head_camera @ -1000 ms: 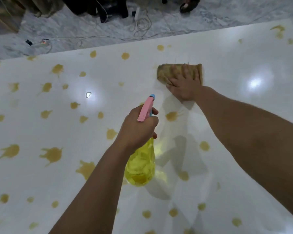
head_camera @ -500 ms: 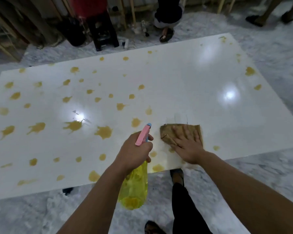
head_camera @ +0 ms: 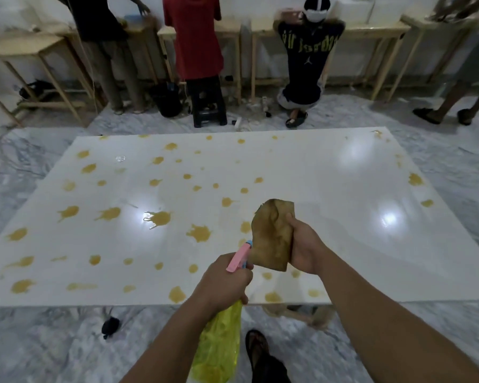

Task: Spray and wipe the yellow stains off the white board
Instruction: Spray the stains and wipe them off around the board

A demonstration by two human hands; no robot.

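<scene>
Above the board's point(head_camera: 302, 172) near edge, the right hand point(head_camera: 304, 248) pinches a limp, stained cloth point(head_camera: 273, 234); the left hand point(head_camera: 223, 283) grips the bottle's point(head_camera: 219, 346) neck; stains point(head_camera: 159, 218) crowd the left; cloth likely soft and light, best bunched.

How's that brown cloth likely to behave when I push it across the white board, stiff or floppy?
Probably floppy: the brown cloth creases and droops where the right hand holds it up. It looks stained and perhaps damp, so it may drag rather than glide. It likely bunches unless pressed flat on the white board.
</scene>
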